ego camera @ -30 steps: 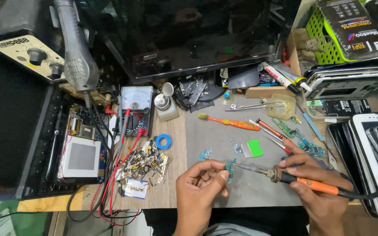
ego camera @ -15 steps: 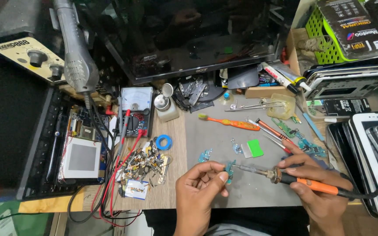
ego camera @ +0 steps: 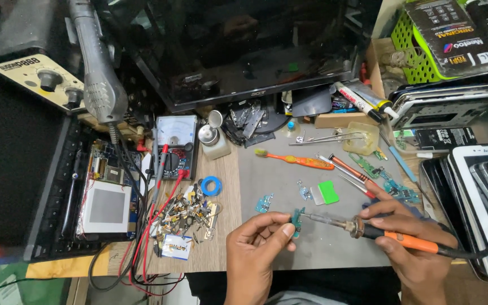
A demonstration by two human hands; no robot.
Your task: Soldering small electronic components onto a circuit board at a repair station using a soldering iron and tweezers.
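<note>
Cluttered table (ego camera: 289,169): left hand (ego camera: 255,248) fingers pinched a small teal board (ego camera: 297,218); right hand (ego camera: 408,243) gripped the soldering iron (ego camera: 362,229), tip at board. Judged mid-soldering; next needs a steady tip.

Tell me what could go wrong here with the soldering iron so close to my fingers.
The soldering iron in the right hand has its tip at the small green circuit board pinched in the left hand. The fingertips sit right beside the tip, so a slip could burn them. The iron's cord trails past the tablets and might snag. Loose metal parts nearby could scatter if bumped.
</note>
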